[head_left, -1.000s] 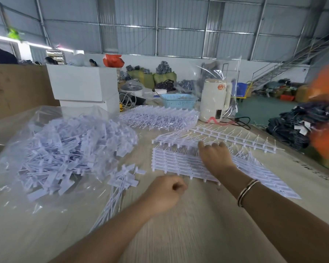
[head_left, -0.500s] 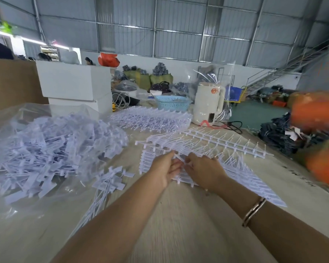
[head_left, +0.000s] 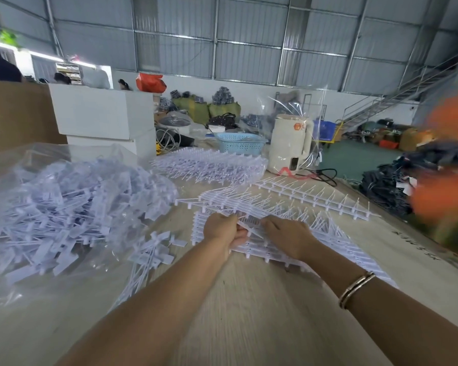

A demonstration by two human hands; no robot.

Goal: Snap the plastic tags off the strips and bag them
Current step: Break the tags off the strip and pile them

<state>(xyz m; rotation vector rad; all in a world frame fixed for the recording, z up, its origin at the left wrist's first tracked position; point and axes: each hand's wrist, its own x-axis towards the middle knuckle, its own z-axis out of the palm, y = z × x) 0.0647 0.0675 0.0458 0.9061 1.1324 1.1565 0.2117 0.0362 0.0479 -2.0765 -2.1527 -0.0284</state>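
Note:
White plastic tag strips (head_left: 333,241) lie stacked in the middle of the wooden table (head_left: 249,313). My left hand (head_left: 222,228) grips the left end of the top strip. My right hand (head_left: 288,233) rests on the same stack just to its right, fingers curled into the strips. A clear plastic bag (head_left: 64,207) full of loose snapped-off tags sits at the left. A small bunch of loose tags (head_left: 154,249) lies between the bag and my left arm.
Another heap of tag strips (head_left: 209,167) lies further back, and bare stripped runners (head_left: 315,191) to the right. White boxes (head_left: 103,114), a blue basket (head_left: 241,143) and a cream kettle (head_left: 288,143) stand behind. A blurred orange shape (head_left: 450,165) is at the right edge.
My left hand moved from the table in front of the stack up to the strips and took hold of one. My right hand slid slightly right along the stack.

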